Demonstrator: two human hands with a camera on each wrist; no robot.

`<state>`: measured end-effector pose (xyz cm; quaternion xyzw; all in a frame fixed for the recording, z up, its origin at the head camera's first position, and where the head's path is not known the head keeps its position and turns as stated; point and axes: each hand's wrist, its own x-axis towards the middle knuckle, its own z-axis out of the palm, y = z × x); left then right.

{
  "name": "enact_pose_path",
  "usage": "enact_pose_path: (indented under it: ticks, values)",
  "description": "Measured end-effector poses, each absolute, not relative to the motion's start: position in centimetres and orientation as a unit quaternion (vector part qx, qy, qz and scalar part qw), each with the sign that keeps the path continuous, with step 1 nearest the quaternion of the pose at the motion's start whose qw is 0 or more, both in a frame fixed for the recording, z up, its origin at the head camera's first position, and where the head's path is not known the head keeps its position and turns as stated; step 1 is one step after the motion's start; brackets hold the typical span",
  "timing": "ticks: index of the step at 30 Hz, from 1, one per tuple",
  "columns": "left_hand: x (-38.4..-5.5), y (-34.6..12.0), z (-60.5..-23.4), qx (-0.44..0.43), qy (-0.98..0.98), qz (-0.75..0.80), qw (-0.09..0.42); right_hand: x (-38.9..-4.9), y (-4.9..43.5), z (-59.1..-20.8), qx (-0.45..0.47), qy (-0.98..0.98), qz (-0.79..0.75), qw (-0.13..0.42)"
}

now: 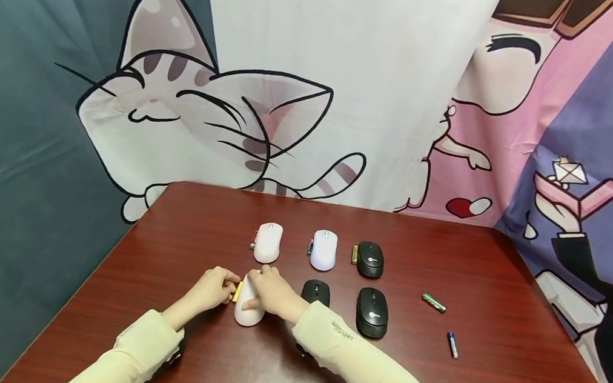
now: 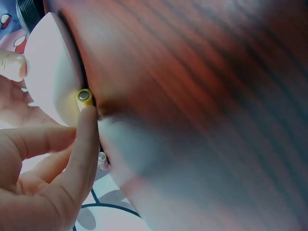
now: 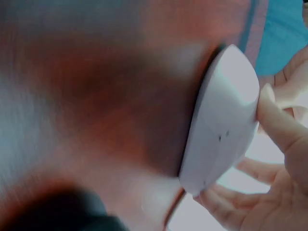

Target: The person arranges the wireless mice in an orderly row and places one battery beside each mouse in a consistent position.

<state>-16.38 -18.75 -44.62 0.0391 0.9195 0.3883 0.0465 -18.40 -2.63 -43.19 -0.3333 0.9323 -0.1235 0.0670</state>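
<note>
My right hand (image 1: 274, 290) grips a white computer mouse (image 1: 248, 314) from above, its fingers and thumb spread about the mouse's sides. Against the left side of that mouse lies a yellow battery (image 2: 84, 96). My left hand (image 1: 214, 287) has its fingertips at this battery and appears to pinch one end, which the fingers hide in the left wrist view. From the right wrist view, the battery is hidden behind the white mouse (image 3: 224, 120).
Behind are a white mouse (image 1: 268, 243), a pale lavender mouse (image 1: 324, 251) and a black mouse (image 1: 370, 259), each with a battery at its left. Two more black mice (image 1: 372, 313) (image 1: 316, 291) lie right of my hands. Farther right lie a green battery (image 1: 433, 302) and a blue-and-white battery (image 1: 452, 345).
</note>
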Motion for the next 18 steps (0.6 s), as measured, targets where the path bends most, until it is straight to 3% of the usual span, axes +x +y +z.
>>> enact_pose_path:
  ticks: [9,18]
  values:
    - [-16.6,-18.7,-44.0,0.052,0.922,0.384,0.006,-17.8,-2.2,-42.8,-0.314,0.927,-0.170,0.111]
    - [-16.3,-18.6,-43.6,0.056,0.934,0.351,-0.033,-17.6,0.0,-41.2,-0.356,0.892,-0.262,0.092]
